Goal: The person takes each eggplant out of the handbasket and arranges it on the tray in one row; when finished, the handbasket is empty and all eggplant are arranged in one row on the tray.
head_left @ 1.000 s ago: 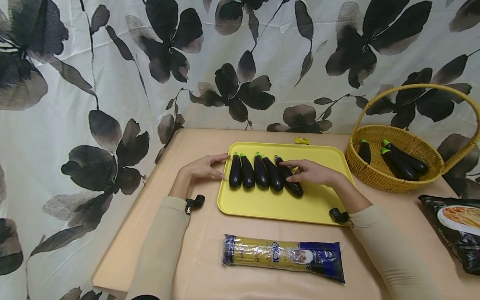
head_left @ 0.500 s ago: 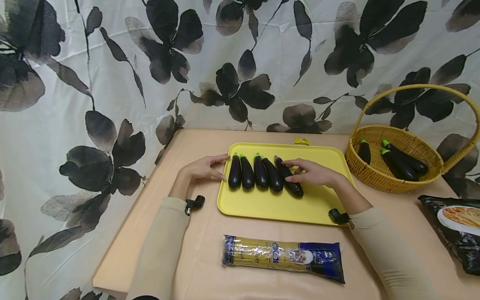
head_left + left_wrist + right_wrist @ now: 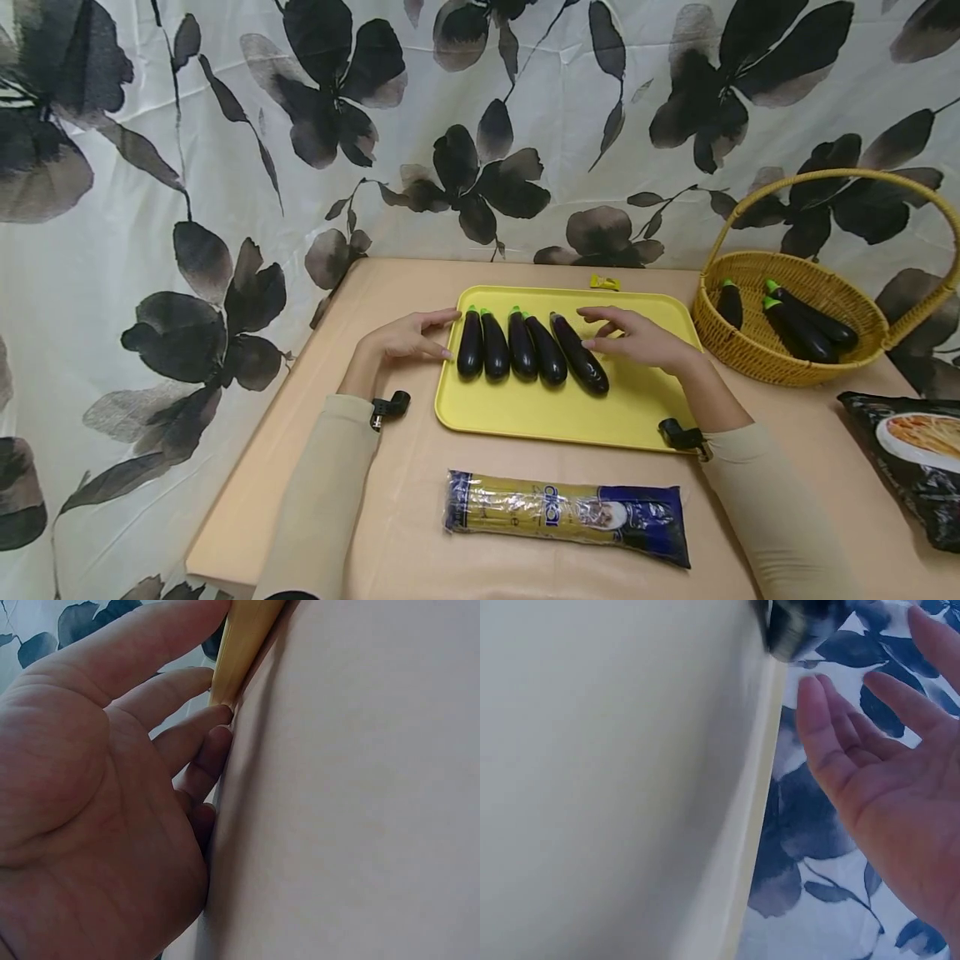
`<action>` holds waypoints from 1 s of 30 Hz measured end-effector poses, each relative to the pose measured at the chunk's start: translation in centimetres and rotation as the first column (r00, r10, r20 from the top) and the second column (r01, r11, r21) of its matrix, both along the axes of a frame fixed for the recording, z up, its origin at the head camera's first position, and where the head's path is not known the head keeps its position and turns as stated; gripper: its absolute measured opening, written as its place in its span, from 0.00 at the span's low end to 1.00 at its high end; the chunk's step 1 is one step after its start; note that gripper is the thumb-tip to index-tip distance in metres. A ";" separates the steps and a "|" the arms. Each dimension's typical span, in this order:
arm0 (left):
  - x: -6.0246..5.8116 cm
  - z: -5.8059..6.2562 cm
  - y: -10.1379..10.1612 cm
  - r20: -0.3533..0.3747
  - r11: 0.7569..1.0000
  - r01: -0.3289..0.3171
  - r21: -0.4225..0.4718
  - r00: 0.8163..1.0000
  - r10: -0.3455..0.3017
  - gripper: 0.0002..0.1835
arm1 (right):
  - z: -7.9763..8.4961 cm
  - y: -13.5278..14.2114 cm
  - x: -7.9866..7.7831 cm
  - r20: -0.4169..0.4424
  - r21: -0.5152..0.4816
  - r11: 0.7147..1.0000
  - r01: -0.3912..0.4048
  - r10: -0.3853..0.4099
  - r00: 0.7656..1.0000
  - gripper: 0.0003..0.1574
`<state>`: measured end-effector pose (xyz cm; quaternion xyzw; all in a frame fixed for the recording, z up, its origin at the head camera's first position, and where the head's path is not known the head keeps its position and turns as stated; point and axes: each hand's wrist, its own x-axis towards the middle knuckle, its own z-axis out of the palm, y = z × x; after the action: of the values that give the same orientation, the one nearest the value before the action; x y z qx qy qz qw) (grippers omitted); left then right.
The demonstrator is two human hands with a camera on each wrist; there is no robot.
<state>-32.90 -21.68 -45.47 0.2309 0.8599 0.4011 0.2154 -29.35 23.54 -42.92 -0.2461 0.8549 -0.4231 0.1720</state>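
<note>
Several dark eggplants (image 3: 522, 346) lie in a row on the left and middle of a yellow tray (image 3: 510, 412), green stem ends toward the back. The rightmost eggplant (image 3: 581, 358) is slanted, its lower end to the right. My left hand (image 3: 405, 335) rests at the tray's left edge; in the left wrist view its fingertips (image 3: 217, 712) meet the tray's rim. Over the tray, just right of the slanted eggplant, is my right hand (image 3: 637, 337), fingers loosely extended and holding nothing. The right wrist view shows the right palm (image 3: 907, 802) beside the pale tray surface, with a blurred dark shape above.
A wicker basket (image 3: 765, 375) with a tall handle stands right of the tray, with three eggplants visible inside. A pasta packet (image 3: 562, 512) lies in front. A black food bag (image 3: 915, 458) sits at far right; a small yellow wrapper (image 3: 604, 283) lies behind the tray.
My right hand has come off the rightmost eggplant and shifted slightly right. That eggplant now lies untouched, nearly where it was. The left hand has stayed put.
</note>
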 end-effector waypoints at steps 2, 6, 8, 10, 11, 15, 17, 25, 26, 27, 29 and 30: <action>0.0 0.0 0.0 -0.008 1.000 0.001 -0.004 1.000 -0.001 0.51 | 0.5 0.4 0.1 -0.041 -0.017 0.999 0.030 -0.031 0.999 0.39; -0.2 0.0 0.0 -0.021 1.000 0.002 -0.012 1.000 -0.003 0.51 | 1.7 1.2 0.3 -0.116 -0.065 0.992 0.106 -0.113 0.987 0.36; -0.3 -0.1 0.1 -0.023 1.000 0.001 -0.019 1.000 -0.002 0.51 | 2.3 1.5 0.4 -0.145 -0.097 0.984 0.151 -0.164 0.976 0.35; -0.3 0.0 0.1 -0.022 1.000 0.006 -0.019 1.000 -0.006 0.51 | 2.8 1.8 0.6 -0.167 -0.119 0.973 0.195 -0.214 0.962 0.34; -0.3 0.0 0.1 -0.021 1.000 0.005 -0.019 1.000 -0.006 0.51 | 3.0 2.0 0.6 -0.177 -0.128 0.968 0.217 -0.237 0.955 0.33; -0.3 0.0 0.1 -0.024 1.000 0.010 -0.023 1.000 -0.010 0.51 | 3.8 2.9 0.8 -0.208 -0.156 0.940 0.303 -0.331 0.920 0.34; -0.3 0.1 0.1 -0.026 1.000 0.011 -0.024 1.000 -0.012 0.51 | 4.0 3.5 0.9 -0.221 -0.159 0.927 0.340 -0.369 0.903 0.35; -0.2 0.0 0.2 -0.015 1.000 0.011 -0.007 1.000 -0.011 0.51 | 4.2 5.8 1.2 -0.259 -0.186 0.880 0.436 -0.472 0.842 0.35; -0.2 0.0 0.2 -0.015 1.000 0.010 -0.007 1.000 -0.010 0.51 | 4.2 6.0 1.2 -0.266 -0.193 0.875 0.444 -0.482 0.835 0.35; -0.2 0.0 0.2 -0.013 1.000 0.008 -0.006 1.000 -0.008 0.51 | 4.2 6.2 1.1 -0.272 -0.196 0.871 0.451 -0.490 0.828 0.35; -0.2 0.0 0.1 -0.010 1.000 0.005 -0.005 1.000 -0.005 0.51 | 4.3 6.7 1.1 -0.280 -0.196 0.863 0.466 -0.505 0.817 0.36; -0.2 0.0 0.1 -0.008 1.000 0.002 -0.004 1.000 -0.002 0.51 | 4.4 6.9 1.1 -0.282 -0.193 0.859 0.474 -0.511 0.812 0.37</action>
<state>-33.12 -21.55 -45.51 0.2330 0.8612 0.3983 0.2128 -28.30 30.41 -38.56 -0.0913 0.8803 -0.4547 -0.1004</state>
